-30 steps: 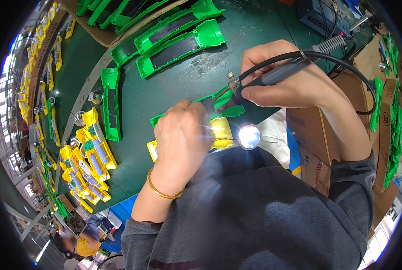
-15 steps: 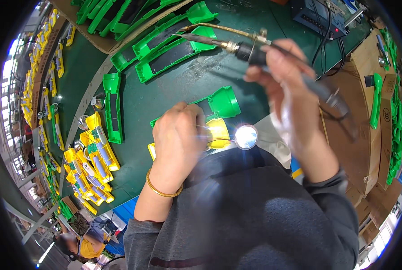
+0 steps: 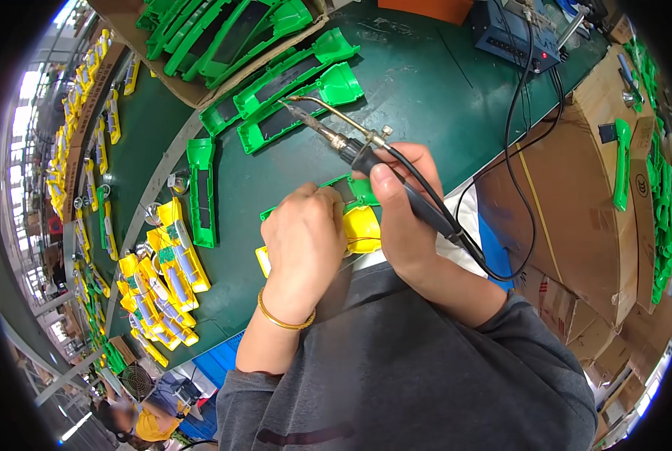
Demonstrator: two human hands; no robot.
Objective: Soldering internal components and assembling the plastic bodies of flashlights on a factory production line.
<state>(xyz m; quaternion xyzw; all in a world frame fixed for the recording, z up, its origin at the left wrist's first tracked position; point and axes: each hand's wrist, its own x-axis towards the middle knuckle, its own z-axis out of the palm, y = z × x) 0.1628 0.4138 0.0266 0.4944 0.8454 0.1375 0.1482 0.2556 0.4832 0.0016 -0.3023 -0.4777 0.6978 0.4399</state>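
Observation:
My right hand (image 3: 407, 214) grips a soldering iron (image 3: 362, 156) by its dark handle. A thin brass-coloured tube runs alongside the tip, which points to the far left above the green shells. My left hand (image 3: 302, 240) is closed over a yellow flashlight housing half (image 3: 363, 230), with its fingertips hidden beneath. Thin wires cross the housing's wide end toward my right hand. Just beyond lies a green flashlight housing half (image 3: 362, 193), partly covered by both hands. The round lamp is out of sight now.
Left of my hands are stacked yellow housings with batteries (image 3: 159, 282) and a green housing half (image 3: 202, 192). Beyond sits a cardboard box of green shells (image 3: 193, 94). A blue soldering station (image 3: 512, 37) stands far right, its cable (image 3: 510, 143) looping down. Cartons (image 3: 561, 203) flank the right.
My right hand has come left and nearer to my left hand, bringing the soldering iron along. The lit round lamp has gone from view. My left hand stays on the yellow housing.

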